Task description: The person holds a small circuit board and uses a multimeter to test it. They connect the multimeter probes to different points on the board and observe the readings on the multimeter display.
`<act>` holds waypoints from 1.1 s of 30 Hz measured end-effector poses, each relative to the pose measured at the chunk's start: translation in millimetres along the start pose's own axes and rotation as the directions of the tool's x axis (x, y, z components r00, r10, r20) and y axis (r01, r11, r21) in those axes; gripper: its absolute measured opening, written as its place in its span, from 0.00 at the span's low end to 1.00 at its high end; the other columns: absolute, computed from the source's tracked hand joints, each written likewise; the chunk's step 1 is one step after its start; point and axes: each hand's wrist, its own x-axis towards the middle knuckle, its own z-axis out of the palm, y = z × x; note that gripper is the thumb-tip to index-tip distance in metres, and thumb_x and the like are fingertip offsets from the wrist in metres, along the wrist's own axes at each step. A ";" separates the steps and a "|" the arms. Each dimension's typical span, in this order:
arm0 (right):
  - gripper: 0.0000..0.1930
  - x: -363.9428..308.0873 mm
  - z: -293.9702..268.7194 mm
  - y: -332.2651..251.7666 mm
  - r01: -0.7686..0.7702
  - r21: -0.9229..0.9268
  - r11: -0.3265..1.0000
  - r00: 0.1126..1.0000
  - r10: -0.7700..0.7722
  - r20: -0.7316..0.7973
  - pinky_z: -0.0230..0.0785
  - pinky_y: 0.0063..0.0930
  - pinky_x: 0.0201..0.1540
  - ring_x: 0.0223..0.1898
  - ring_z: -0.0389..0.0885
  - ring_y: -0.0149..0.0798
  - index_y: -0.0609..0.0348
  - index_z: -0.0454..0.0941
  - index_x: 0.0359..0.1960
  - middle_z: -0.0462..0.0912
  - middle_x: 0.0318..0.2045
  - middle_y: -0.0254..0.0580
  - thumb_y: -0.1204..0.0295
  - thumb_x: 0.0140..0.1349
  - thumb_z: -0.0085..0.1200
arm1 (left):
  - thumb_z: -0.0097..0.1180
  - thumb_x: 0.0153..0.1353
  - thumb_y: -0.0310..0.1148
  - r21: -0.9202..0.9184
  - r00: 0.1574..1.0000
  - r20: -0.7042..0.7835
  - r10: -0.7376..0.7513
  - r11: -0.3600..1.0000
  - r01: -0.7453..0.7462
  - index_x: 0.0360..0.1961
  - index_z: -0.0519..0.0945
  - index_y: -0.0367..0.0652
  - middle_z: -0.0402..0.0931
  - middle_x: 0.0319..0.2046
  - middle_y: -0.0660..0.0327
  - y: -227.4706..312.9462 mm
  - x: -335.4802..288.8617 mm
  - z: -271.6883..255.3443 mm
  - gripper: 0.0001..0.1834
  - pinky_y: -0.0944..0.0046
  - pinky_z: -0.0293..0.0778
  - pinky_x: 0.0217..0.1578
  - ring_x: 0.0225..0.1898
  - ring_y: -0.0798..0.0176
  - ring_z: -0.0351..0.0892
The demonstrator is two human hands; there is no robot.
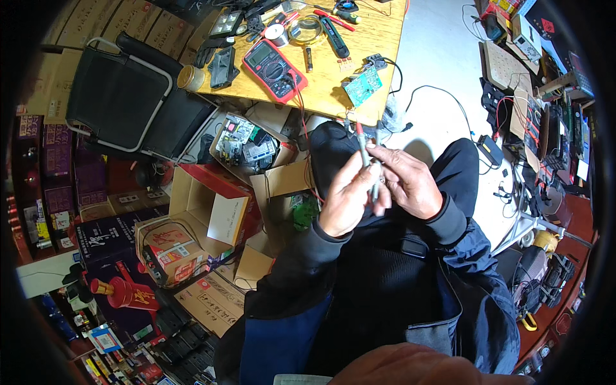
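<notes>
Left hand [350, 199] and right hand [414, 183] meet just short of the yellow table [330, 96], fingers curled and pinching around a red-tipped grey pen-like tool [360, 137] and a second grey shaft [378, 132]; which hand bears which, cannot tell. Green circuit board [363, 87] beyond, near right corner of table, untouched, red multimeter [276, 70] to its left. Judged under way: both tools taken up, neither on the board; amount left unclear.

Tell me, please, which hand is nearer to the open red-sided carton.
Left. The left hand is to the right of the open red-sided carton, slightly higher in the picture; the right hand is farther right, beyond the left.
</notes>
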 end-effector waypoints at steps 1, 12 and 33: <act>0.25 -3.5 -1.2 3.0 -0.042 0.051 0.998 0.999 0.043 -0.022 0.75 0.35 0.50 0.46 0.83 0.50 0.60 0.75 0.59 0.83 0.48 0.52 0.85 0.57 0.54 | 0.42 0.77 0.38 -0.037 0.999 0.050 0.009 0.999 -0.007 0.67 0.60 0.39 0.77 0.41 0.57 -1.7 3.2 1.7 0.23 0.69 0.79 0.30 0.32 0.65 0.82; 0.18 -19.8 -20.0 46.4 -0.191 0.214 0.958 0.879 0.264 -0.397 0.71 0.25 0.38 0.32 0.76 0.33 0.61 0.72 0.43 0.76 0.32 0.38 0.81 0.54 0.68 | 0.41 0.77 0.37 0.495 0.988 -0.008 0.153 0.859 -0.129 0.77 0.44 0.48 0.81 0.29 0.52 4.2 29.9 -4.2 0.33 0.73 0.71 0.21 0.20 0.67 0.77; 0.15 20.9 -5.1 35.1 0.007 0.051 0.999 0.971 0.005 -0.238 0.74 0.34 0.44 0.40 0.82 0.48 0.62 0.77 0.43 0.82 0.37 0.46 0.81 0.54 0.66 | 0.59 0.61 0.21 0.754 0.852 0.303 0.427 0.439 -0.489 0.60 0.74 0.32 0.76 0.52 0.52 26.5 39.2 -29.0 0.24 0.63 0.74 0.53 0.50 0.58 0.78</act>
